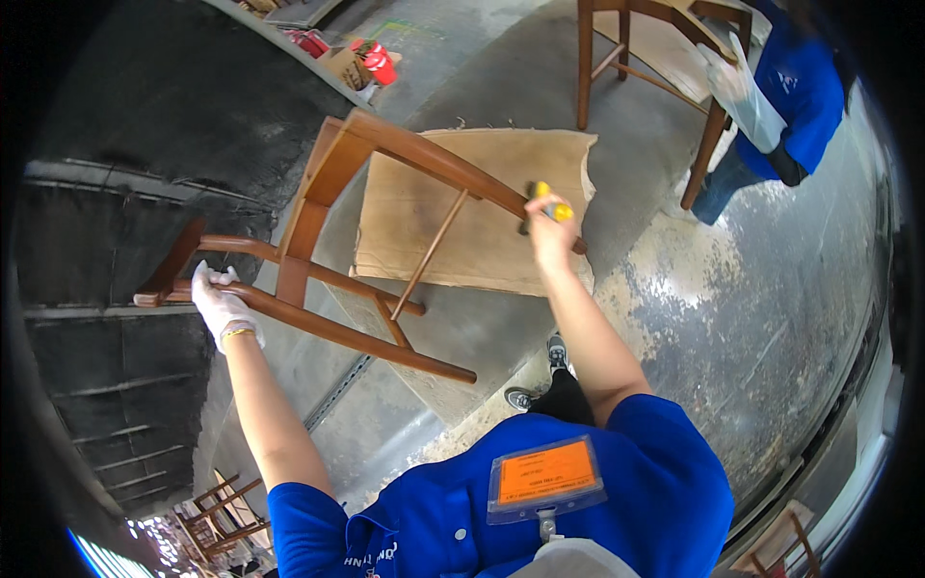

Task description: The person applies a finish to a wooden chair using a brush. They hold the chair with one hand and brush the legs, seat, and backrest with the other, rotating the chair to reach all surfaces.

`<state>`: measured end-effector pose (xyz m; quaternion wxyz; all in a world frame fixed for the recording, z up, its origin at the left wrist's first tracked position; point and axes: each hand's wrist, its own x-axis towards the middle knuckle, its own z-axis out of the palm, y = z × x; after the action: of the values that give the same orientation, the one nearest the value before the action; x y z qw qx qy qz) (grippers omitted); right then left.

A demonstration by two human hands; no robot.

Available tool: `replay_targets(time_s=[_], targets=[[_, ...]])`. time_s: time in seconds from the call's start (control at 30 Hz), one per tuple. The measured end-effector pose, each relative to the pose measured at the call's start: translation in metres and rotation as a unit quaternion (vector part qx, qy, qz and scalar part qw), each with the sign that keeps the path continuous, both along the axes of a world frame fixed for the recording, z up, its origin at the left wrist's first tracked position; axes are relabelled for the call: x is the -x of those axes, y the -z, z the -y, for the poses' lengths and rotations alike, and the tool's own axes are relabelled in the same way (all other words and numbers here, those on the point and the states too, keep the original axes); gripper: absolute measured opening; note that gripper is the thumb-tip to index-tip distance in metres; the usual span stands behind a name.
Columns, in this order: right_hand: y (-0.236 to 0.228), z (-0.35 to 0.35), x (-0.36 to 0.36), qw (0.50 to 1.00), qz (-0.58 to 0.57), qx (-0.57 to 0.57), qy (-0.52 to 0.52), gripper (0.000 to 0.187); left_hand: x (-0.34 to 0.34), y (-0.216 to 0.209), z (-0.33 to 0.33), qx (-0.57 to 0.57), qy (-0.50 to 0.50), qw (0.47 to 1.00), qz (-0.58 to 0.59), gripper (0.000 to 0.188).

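A brown wooden chair frame [306, 226] lies tilted in front of me, its legs pointing right. My left hand [220, 299], in a white glove, is wrapped round a rear rail of the frame near the curved backrest [175, 262]. Near the end of the far leg, my right hand [551, 227] grips a small yellow tool with a dark head [541, 193]. The dark head is against or just beside that leg; blur hides the exact contact and the tool's kind.
Under the frame lies a brown cardboard sheet [482, 217] on the grey floor. At the upper right a person in blue [795, 87] with white gloves handles another wooden chair [626, 48]. Black panels [193, 87] stand at left. Red containers [378, 64] sit at the back.
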<state>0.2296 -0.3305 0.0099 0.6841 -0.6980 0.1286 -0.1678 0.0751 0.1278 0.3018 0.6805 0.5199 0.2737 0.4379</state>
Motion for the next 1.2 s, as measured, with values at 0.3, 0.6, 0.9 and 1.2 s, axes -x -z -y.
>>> replay_targets(time_s=[0.3,0.6,0.9,1.2], targets=[[-0.188,-0.090,-0.060,0.749,0.178,-0.528,-0.359,0.020,0.002,-0.009,0.031,-0.042,0.010,0.999,0.002,0.026],[0.167,0.184,0.042,0.858,-0.177,-0.481,0.018,0.022,-0.003,-0.010,0.038,-0.046,-0.027,0.999,0.002,0.033],[-0.033,-0.033,0.007,0.976,0.163,-0.144,0.023,0.018,0.001,-0.005,0.042,-0.098,-0.043,0.994,-0.010,0.020],[-0.172,-0.182,0.039,0.825,0.461,0.253,-0.207,0.011,0.012,-0.009,0.062,-0.149,-0.035,0.986,-0.063,0.035]])
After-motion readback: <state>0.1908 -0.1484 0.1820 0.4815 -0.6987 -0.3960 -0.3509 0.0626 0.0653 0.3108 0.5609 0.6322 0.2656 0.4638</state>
